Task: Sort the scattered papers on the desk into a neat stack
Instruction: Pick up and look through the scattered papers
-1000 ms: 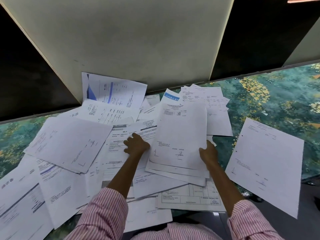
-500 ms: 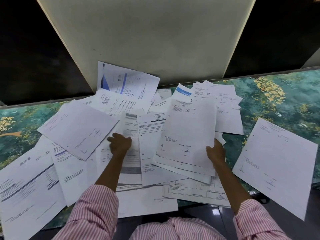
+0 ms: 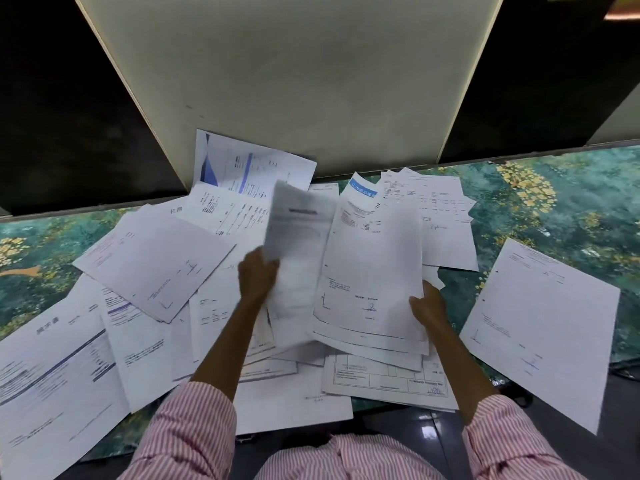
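Note:
Printed white papers lie scattered over a desk point(image 3: 571, 202) with a green and gold patterned top. My right hand point(image 3: 427, 304) grips the right edge of a small stack of sheets point(image 3: 374, 271) held slightly above the pile. My left hand point(image 3: 258, 275) holds a single sheet point(image 3: 298, 244) lifted off the desk, blurred with motion, just left of that stack. Loose sheets spread to the left point(image 3: 156, 261) and near left point(image 3: 52, 375). One separate sheet point(image 3: 543, 327) lies at the right.
A pale partition panel point(image 3: 294, 81) rises behind the desk, with dark panels on both sides. A sheet with blue graphics point(image 3: 249, 168) leans against its base. More papers point(image 3: 440, 216) overlap at the back right. The desk's front edge runs just before my striped sleeves.
My left hand has picked up a sheet from the middle of the pile and raised it toward the stack. My right hand keeps holding the stack in about the same place.

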